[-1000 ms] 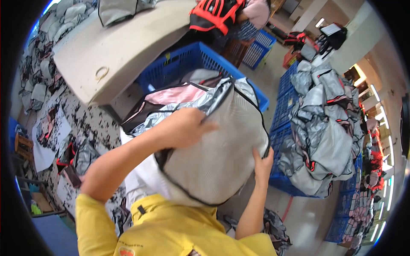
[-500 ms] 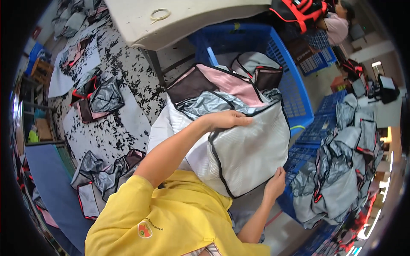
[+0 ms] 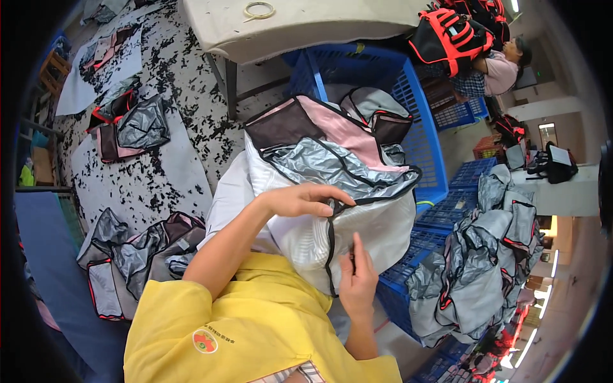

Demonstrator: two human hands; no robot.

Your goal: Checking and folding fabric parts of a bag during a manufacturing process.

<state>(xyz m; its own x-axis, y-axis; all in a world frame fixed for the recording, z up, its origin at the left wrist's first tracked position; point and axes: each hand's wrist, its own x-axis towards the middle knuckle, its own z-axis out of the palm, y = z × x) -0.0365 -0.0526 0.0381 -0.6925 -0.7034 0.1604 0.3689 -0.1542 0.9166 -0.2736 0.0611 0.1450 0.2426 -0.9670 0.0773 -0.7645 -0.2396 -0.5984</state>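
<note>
A half-sewn bag (image 3: 377, 233) lies across my lap, with white quilted outer panels, a crinkled silver lining, pink and dark mesh panels and black binding. My left hand (image 3: 305, 199) is closed on its bound edge near the corner, thumb toward me and fingers over the rim. Just below, my right hand (image 3: 359, 281) is in front of the white side panel, index finger pointing up and the other fingers curled. A small dark shape shows between its thumb and index finger; what it is I cannot make out.
A blue plastic crate (image 3: 421, 134) stands behind the bag, under a pale table (image 3: 306, 29) bearing a tape roll (image 3: 259, 10). Heaped silver-grey bag pieces (image 3: 472, 274) lie on crates at right. More bag pieces (image 3: 143, 252) and black scraps cover the left floor. A person (image 3: 501, 67) handles black-and-red bags.
My right hand has let go of the bag's lower right edge and come in toward the middle. The left hand shifted along the rim, and the white panel has slumped.
</note>
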